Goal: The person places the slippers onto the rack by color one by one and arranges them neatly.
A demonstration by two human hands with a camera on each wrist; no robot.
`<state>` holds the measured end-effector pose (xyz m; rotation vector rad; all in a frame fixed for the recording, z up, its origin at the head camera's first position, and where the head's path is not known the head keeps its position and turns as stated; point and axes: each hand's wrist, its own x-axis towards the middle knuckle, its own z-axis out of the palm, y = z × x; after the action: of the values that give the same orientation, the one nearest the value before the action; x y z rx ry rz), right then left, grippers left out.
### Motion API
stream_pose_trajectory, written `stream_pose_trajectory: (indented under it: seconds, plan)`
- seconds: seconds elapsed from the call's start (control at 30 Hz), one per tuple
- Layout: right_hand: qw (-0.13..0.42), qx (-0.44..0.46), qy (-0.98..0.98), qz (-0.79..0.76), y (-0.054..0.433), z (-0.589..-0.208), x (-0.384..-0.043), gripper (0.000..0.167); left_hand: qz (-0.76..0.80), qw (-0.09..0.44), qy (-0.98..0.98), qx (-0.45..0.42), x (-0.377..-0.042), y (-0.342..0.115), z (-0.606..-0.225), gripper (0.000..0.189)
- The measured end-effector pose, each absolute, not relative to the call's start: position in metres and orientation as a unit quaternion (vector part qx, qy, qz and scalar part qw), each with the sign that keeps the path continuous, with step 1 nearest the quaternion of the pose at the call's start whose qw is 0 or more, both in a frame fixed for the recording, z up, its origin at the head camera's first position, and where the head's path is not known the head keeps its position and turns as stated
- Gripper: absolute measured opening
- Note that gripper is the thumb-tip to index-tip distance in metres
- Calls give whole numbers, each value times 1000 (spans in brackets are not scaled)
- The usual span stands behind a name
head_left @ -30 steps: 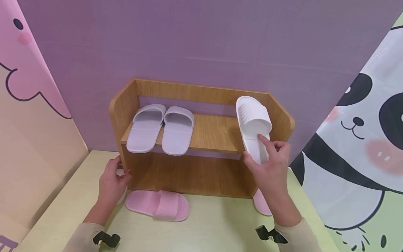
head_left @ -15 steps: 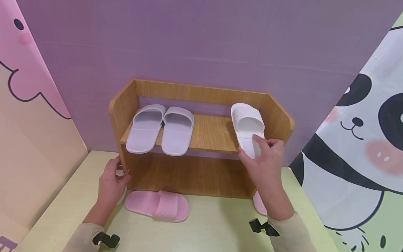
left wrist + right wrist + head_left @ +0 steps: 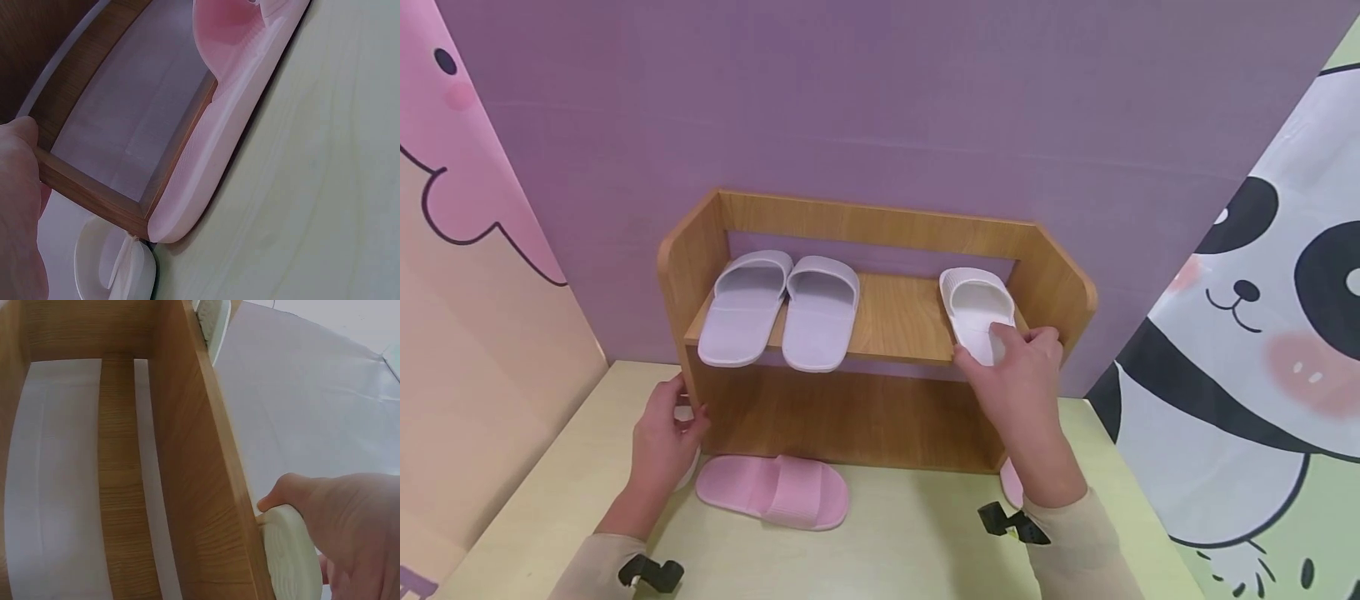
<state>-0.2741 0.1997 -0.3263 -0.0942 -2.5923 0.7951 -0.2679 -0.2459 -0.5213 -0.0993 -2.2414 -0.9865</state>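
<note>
A two-tier wooden shoe rack (image 3: 880, 417) stands at the back of the table. My left hand (image 3: 662, 437) grips the front edge of its left side panel, the thumb on the edge in the left wrist view. With thumb and fingers, my right hand (image 3: 1018, 387) pinches the heel end of a white slipper (image 3: 976, 304) at the right of the upper shelf. Its toe points to the back, and its sole meets the shelf board in the right wrist view (image 3: 284, 556). Two pale lilac slippers, one (image 3: 747, 308) beside the other (image 3: 822, 312), sit at the upper shelf's left, heels overhanging the front.
A pink slipper (image 3: 775, 492) lies sideways before the rack. Another pink slipper (image 3: 1011, 483) shows partly behind my right forearm. By the rack's left foot is a white slipper (image 3: 140, 275), mostly hidden by my left hand in the head view. A purple wall (image 3: 880, 100) stands behind.
My right hand has brought the white slipper down and left, from a tilted position above the upper shelf to flat on it. The left hand keeps its grip on the rack.
</note>
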Motion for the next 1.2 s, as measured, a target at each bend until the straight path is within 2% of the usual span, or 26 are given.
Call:
stream_pose_trajectory:
  seconds: [0.47,0.93,1.2]
  plan:
    - [195,-29,-954,228,196,-320,-284,76,-370,346,-861,-36,-268,-246,-520,64]
    - [206,-17,-963,175,195,-323,-282,78,-376,349,-857,-43,-269,-247,-522,65]
    - [221,-45,-956,188,194,-326,-276,99,-382,341,-858,-37,-267,-245,-519,65]
